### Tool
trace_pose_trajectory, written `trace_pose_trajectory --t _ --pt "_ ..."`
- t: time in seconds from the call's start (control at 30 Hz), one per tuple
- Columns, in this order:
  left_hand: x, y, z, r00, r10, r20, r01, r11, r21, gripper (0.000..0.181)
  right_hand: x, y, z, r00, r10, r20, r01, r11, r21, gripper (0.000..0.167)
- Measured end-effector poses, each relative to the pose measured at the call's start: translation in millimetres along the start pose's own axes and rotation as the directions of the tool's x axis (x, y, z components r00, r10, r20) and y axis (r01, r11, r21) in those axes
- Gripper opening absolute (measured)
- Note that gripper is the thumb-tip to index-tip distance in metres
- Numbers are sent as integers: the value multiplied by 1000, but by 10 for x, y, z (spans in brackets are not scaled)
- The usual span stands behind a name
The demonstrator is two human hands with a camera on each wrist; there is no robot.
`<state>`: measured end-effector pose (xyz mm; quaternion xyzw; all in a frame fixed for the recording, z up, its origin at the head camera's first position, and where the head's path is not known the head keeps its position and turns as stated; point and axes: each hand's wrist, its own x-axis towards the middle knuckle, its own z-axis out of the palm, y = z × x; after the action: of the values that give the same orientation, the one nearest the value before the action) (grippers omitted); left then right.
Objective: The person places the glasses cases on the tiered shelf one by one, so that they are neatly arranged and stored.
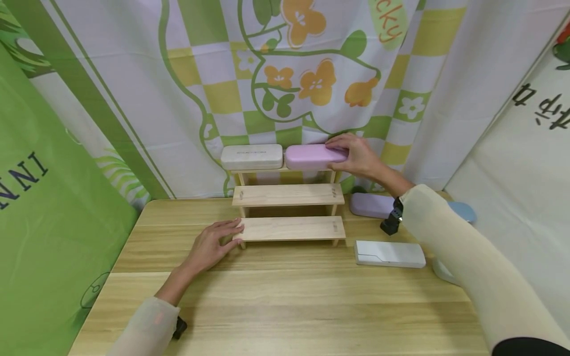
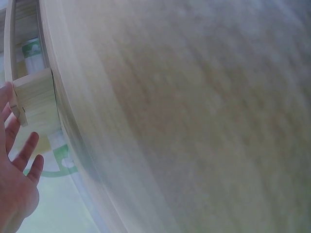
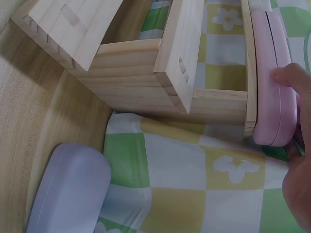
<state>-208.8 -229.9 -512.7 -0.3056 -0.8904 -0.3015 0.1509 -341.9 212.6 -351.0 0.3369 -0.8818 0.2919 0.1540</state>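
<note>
A three-tier wooden display stand [image 1: 288, 228] stands at the back of the table. On its top tier, a white glasses case [image 1: 252, 157] lies beside a pink glasses case [image 1: 307, 156]. My right hand [image 1: 356, 155] grips the pink case's right end, thumb on the near side and fingers behind. In the right wrist view that pink case [image 3: 275, 97] rests along the top board, closed. My left hand [image 1: 215, 244] touches the left end of the lowest tier. The left wrist view shows its fingers [image 2: 26, 150] mostly straight, some clear of the wood.
Right of the stand lie a lavender glasses case [image 1: 370, 205] and a white flat case [image 1: 390, 254]. A blue case [image 1: 463, 211] and a pale rounded case [image 1: 444, 273] are partly hidden by my right sleeve. A patterned curtain [image 1: 311, 113] hangs right behind the stand.
</note>
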Motion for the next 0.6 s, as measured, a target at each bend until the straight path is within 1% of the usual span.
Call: trace_pose_trajectory --t 0.23,0.6 --pt "7 8 -16 1000 3 -2 -3 1000 1 40 24 -15 18 1000 17 1 -17 1000 -12 51" --pt "7 4 -4 1000 -1 -1 1 1000 -3 40 38 -9 40 1000 23 -7 -23 1000 -18 51"
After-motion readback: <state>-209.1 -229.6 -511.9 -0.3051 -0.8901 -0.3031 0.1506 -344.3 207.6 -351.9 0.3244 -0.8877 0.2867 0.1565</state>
